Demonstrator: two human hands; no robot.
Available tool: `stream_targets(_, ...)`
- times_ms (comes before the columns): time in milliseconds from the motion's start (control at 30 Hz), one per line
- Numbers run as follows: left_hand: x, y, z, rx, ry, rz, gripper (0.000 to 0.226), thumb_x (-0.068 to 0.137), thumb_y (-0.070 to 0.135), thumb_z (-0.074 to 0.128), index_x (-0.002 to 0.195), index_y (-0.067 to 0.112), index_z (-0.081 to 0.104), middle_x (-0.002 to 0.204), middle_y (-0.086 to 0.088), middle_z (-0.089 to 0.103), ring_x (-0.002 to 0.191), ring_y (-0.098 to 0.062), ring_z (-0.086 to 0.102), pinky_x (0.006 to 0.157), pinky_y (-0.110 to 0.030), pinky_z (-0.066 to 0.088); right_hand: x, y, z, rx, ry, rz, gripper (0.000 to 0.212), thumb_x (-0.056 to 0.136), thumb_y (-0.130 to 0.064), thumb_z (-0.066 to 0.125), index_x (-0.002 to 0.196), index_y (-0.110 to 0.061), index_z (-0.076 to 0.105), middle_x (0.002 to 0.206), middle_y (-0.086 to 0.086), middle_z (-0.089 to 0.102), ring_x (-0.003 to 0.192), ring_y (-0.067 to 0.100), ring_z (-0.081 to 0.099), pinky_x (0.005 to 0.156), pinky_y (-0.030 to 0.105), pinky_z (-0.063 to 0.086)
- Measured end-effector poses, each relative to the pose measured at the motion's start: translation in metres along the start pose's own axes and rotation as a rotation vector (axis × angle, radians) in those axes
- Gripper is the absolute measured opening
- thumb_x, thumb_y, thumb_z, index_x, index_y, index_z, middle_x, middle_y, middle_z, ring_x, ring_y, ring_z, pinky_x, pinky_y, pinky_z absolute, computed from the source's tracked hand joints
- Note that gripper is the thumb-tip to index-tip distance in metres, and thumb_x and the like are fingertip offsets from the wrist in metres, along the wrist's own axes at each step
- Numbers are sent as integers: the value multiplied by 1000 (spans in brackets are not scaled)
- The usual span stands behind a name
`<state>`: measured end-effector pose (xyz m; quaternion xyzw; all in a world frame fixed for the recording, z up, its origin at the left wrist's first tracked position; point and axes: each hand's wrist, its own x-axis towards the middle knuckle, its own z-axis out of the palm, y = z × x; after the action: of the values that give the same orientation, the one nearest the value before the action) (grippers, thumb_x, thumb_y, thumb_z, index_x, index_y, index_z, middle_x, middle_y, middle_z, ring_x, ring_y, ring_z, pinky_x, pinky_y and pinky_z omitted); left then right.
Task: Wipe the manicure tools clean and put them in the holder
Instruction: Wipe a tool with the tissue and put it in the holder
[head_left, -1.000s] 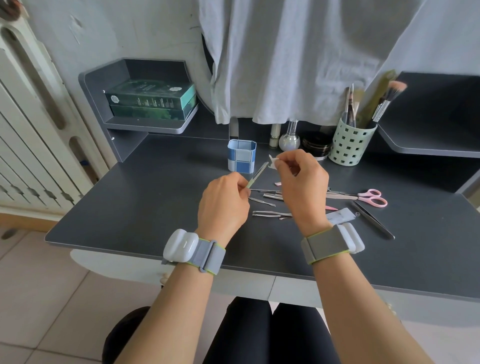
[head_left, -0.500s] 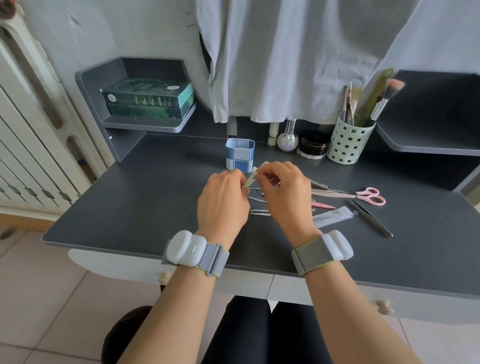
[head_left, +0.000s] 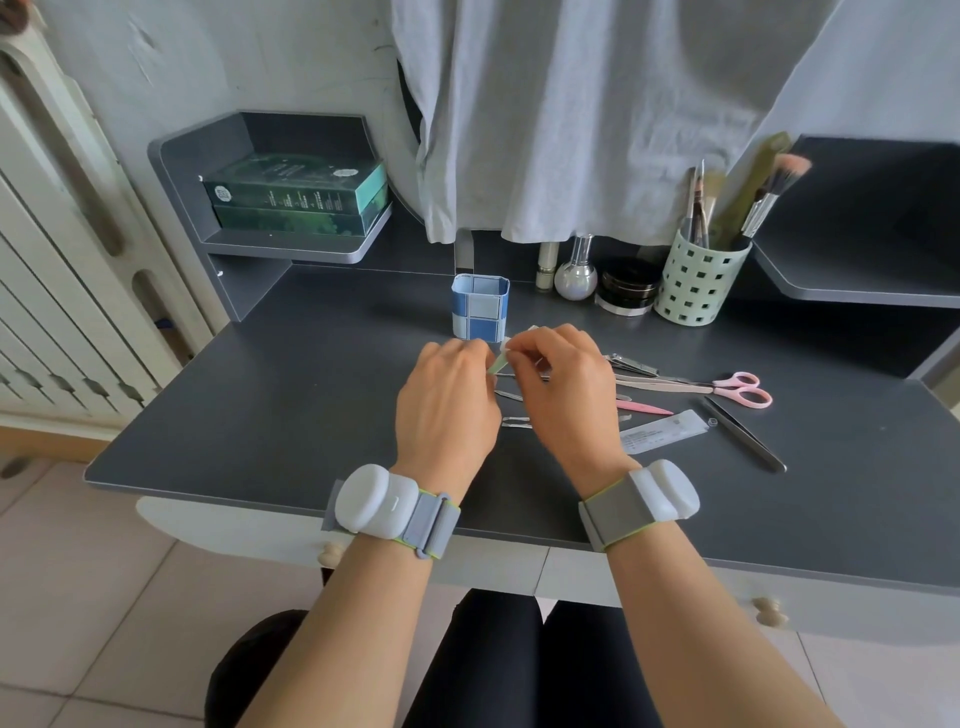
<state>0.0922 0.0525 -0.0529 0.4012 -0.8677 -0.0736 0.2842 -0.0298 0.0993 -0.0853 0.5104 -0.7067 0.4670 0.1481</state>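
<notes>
Hands drawn together since a second ago: left hand (head_left: 447, 400) pinches a slim pale-green metal tool (head_left: 497, 364) while right hand (head_left: 563, 387) grips a white wipe (head_left: 532, 329) closer along it, mid-wipe, blue checked square holder (head_left: 479, 307) waiting at 12 o'clock.

I'm at a home dressing table (head_left: 311, 415): beyond my hands (head_left: 447, 400) stand a brush pot (head_left: 696, 286) and cosmetic jars (head_left: 626, 286); a radiator (head_left: 62, 291) sits far left.
</notes>
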Motion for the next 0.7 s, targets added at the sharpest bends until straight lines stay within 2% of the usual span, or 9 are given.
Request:
stream_targets(167,2,-1,-2,-10,-3,-7,13,98,21,57,108,15,64,108,-2,67,96,-20,53,66,-28,36,7,4,-1,-1,25,45,7,92,-15,67,95,-15,74,87,-1,66,81,21,58,70,41,52)
stream_targets(333,3,-2,0,-27,-4,-9,11,97,19,58,104,15,65,104,-2,67,94,-22,54,68,-33,47,14,8,-2,-20,28,62,8,92,-13,67,95,-15,74,87,-1,65,82,22,58,70,39,51)
stream_targets(433,2,-4,0,-39,-1,-7,12,98,20,58,105,15,66,104,-3,67,94,-21,55,69,-32,48,16,10,-1,-34,31,74,7,93,-14,67,95,-14,74,86,0,65,81,23,57,69,39,51)
stream_targets(700,2,-13,-3,-36,0,-33,14,98,24,60,107,17,68,99,0,67,90,-18,53,63,-29,42,22,12,-4,-18,29,166,9,93,-18,66,95,-18,75,86,-2,64,84,23,59,74,41,51)
